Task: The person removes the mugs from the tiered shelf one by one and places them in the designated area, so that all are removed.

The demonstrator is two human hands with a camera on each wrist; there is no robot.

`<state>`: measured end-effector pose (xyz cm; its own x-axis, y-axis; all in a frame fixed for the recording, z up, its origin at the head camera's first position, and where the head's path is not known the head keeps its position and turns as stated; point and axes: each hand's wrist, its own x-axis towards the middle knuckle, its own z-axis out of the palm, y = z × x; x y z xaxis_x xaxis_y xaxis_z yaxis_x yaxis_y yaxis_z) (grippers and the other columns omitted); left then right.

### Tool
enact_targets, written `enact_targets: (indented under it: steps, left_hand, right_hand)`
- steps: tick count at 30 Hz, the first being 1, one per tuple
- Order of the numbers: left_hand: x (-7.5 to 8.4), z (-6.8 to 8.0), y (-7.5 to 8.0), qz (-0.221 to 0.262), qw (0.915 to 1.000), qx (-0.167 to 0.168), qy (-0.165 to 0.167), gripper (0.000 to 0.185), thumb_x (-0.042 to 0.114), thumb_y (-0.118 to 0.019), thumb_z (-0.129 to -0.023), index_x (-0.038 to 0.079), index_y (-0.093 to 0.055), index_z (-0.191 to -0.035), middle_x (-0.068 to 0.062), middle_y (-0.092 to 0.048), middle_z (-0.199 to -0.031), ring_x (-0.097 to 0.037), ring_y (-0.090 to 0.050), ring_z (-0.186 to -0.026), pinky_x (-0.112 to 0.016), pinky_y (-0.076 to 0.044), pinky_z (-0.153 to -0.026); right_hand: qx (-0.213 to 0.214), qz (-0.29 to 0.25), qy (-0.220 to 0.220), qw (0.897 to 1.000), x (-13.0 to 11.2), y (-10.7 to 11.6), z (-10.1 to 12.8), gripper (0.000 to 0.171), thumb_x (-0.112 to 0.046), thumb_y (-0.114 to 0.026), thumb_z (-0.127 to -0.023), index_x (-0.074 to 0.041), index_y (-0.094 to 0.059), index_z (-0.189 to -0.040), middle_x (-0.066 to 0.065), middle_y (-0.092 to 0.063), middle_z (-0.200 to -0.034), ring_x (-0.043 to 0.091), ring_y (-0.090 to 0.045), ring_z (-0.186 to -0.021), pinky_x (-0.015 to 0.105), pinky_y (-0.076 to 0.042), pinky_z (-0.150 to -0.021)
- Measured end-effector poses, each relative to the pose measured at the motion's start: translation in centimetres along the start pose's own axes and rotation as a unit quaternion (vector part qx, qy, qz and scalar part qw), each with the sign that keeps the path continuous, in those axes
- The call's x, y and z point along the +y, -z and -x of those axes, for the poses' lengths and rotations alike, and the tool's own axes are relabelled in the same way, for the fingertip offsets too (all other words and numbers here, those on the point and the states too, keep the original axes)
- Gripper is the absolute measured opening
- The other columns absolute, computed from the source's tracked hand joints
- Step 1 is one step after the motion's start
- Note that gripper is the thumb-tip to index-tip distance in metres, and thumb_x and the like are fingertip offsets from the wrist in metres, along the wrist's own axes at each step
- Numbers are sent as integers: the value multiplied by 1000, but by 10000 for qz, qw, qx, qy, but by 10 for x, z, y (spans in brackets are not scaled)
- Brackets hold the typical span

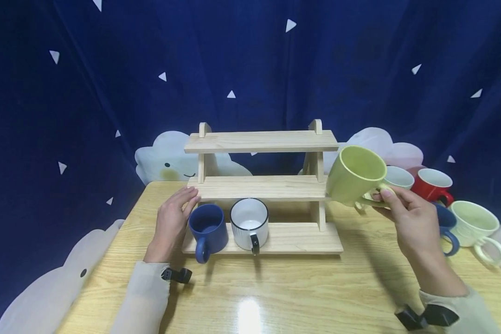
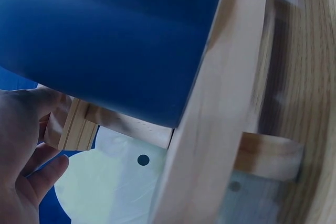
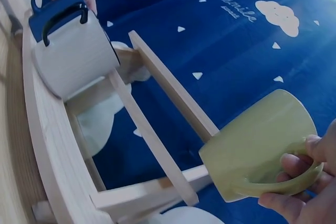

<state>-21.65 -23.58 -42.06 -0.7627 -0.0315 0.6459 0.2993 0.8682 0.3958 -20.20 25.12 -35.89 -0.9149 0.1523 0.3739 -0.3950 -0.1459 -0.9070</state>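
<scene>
A yellow-green mug [image 1: 346,178] is held up by its handle in my right hand [image 1: 417,222], beside the right end of the three-tier wooden rack [image 1: 260,141]. The right wrist view shows the fingers through and around the handle of this mug [image 3: 257,145]. My left hand [image 1: 171,225] grips the left end of the rack's middle board, thumb on one side and fingers on the other. On the bottom board a blue mug [image 1: 210,232] stands next to a white mug with a black rim [image 1: 248,229]. Both have their handles toward me.
Several mugs stand at the table's right: a red mug [image 1: 430,188], a pale mug [image 1: 400,176], a second blue mug [image 1: 444,218] partly behind my right hand, and a light green mug [image 1: 472,225]. A dark blue curtain [image 1: 250,60] hangs behind the wooden table [image 1: 292,287].
</scene>
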Motion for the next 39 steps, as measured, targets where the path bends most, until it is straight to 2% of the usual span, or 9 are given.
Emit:
enact_targets:
  steps: [7,14,22,31,35,39]
  left_hand:
    - [0,0,-1,-13,10000,13,-33,31,22,-71,-91,5,-71,-118,-9,-68,-121,-29,-59,-120,-45,-45,-105]
    - [2,0,0,-35,9998,-84,156,33,25,-68,-93,6,-70,-120,-9,-67,-123,-28,-57,-123,-46,-43,-107]
    - [2,1,0,-74,9996,-123,263,33,25,-68,-94,6,-69,-121,-8,-66,-124,-27,-56,-123,-46,-43,-107]
    - [1,1,-1,-28,9999,28,100,31,22,-71,-91,6,-71,-118,-9,-68,-121,-28,-58,-121,-46,-44,-105]
    - [1,1,-2,-48,9999,27,137,31,23,-70,-92,6,-71,-118,-9,-67,-122,-28,-58,-122,-46,-44,-106]
    - [1,2,-2,-58,9999,21,137,31,23,-70,-92,6,-71,-118,-9,-67,-122,-27,-58,-122,-46,-44,-106]
  right_hand:
    - [513,-401,-36,9979,2,21,6,20,-2,-68,-90,8,-68,-107,7,-71,-86,13,-70,-80,25,-58,-75]
    - [642,-655,-80,9958,9,41,12,16,2,-65,-91,7,-69,-106,7,-72,-87,13,-70,-81,24,-59,-73]
    - [654,369,-584,9955,25,65,22,14,-13,-66,-94,-4,-71,-104,-2,-74,-86,6,-71,-78,20,-57,-70]
    - [748,722,-720,9920,55,84,29,11,-12,-64,-95,-7,-72,-100,-4,-73,-84,4,-71,-75,18,-56,-72]
    - [852,1321,-898,9835,63,89,31,13,-18,-64,-96,-10,-72,-102,-9,-73,-84,1,-70,-75,14,-56,-70]
    - [998,2205,-1135,9636,69,93,34,18,-25,-63,-97,-12,-71,-105,-17,-71,-81,-3,-68,-72,11,-55,-67]
